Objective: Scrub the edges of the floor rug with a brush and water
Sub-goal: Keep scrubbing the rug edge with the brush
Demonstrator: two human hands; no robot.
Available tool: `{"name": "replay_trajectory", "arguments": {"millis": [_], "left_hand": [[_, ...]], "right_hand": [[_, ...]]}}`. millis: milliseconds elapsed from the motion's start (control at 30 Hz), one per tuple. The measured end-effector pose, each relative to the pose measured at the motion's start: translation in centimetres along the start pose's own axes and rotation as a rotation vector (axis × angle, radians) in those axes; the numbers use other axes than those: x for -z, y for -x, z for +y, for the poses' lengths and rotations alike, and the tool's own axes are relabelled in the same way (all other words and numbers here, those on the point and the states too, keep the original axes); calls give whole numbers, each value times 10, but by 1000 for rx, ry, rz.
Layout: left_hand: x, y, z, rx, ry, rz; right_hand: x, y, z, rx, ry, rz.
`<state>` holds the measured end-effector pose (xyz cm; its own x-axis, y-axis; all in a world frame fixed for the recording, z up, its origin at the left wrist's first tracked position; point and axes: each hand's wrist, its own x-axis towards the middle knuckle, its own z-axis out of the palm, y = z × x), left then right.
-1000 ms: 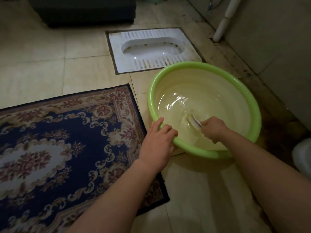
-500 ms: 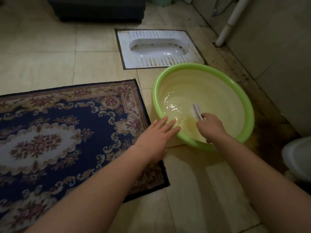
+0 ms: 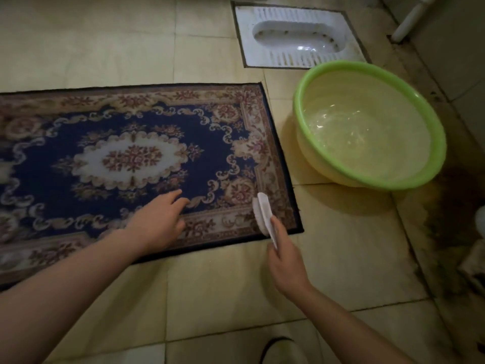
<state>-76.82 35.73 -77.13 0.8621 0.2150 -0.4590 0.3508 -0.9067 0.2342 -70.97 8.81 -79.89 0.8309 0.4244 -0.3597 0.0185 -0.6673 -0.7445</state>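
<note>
You are looking down at a dim bathroom floor of pale yellowish tiles, darkly stained along the right side near the wall. The floor rug lies flat on the tiles, navy with a cream oval medallion and a floral border. Its left end runs out of the picture, and your left forearm covers part of its near edge.

Your left hand rests on the rug near the front border. Its grip is wide, with the fingers spread and fairly straight and nothing held. Your right hand is curled round the handle of the white brush, so most of the handle is hidden inside that grip. The brush head sits over the rug's near right corner. Whether the bristles press into the pile or only hang just above it is hard to make out.

The green-rimmed basin stands on the tiles just beside the rug's right edge, apart from both hands. The water in it is shallow and catches a few glints.

Beyond the basin, a white squat toilet is set into the floor, its far edge cut off at the top. A white pipe shows only in part at the upper right. A pale object at the right edge and a dark rounded shape at the bottom edge are both too cropped to identify.
</note>
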Motion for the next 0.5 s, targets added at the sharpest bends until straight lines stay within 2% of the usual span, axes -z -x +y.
{"name": "replay_trajectory", "arguments": {"millis": [33, 100, 167, 200, 267, 367, 400, 433, 500], "left_hand": [[-11, 15, -9, 12, -4, -26], [-31, 42, -28, 61, -12, -49], [-45, 65, -47, 177, 20, -67], [-50, 76, -58, 246, 47, -84], [-55, 90, -78, 346, 72, -112], [-60, 102, -100, 440, 124, -115], [-61, 103, -104, 449, 131, -95], [-64, 103, -105, 450, 130, -62], [-70, 104, -108, 444, 114, 9]], "right_hand": [[-1, 1, 2, -25, 23, -17], [4, -11, 6, -124, 59, 87], [7, -25, 9, -231, 117, 222], [-1, -24, 6, -239, 176, 213], [-29, -7, -4, -150, 277, 51], [-61, 20, -24, 60, 379, -309], [-57, 15, -26, 95, 393, -317], [-47, 5, -24, 94, 405, -248], [-18, -21, -16, -45, 380, 32]]}}
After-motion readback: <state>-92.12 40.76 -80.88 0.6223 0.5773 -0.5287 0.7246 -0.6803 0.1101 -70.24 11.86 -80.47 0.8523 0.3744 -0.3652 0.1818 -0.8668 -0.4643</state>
